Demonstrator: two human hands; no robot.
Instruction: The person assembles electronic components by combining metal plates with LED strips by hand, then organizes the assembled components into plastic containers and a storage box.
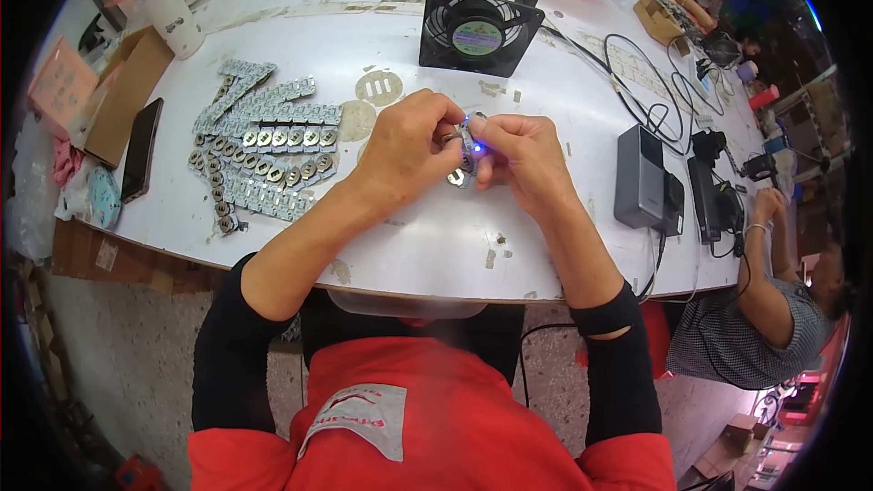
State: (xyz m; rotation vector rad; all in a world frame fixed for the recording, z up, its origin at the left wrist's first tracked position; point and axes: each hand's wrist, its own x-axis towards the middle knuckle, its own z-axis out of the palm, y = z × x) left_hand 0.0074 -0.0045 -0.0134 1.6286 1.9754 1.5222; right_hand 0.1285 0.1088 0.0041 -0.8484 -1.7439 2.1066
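Over the middle of the white table, a short strip of small circuit boards with round silver parts is held between both hands. Blue lights shine on it. My right hand pinches the strip between thumb and fingers. From the other side my left hand has its fingers closed on the strip's left edge; its fingertips partly cover the boards. To the left lie several more board strips, some bearing rows of round silver coin-shaped parts.
Beyond my hands stands a black fan. A dark phone, cardboard box and white bottle are at left. A grey power unit, black adapter and cables lie right. Co-workers sit along the right side.
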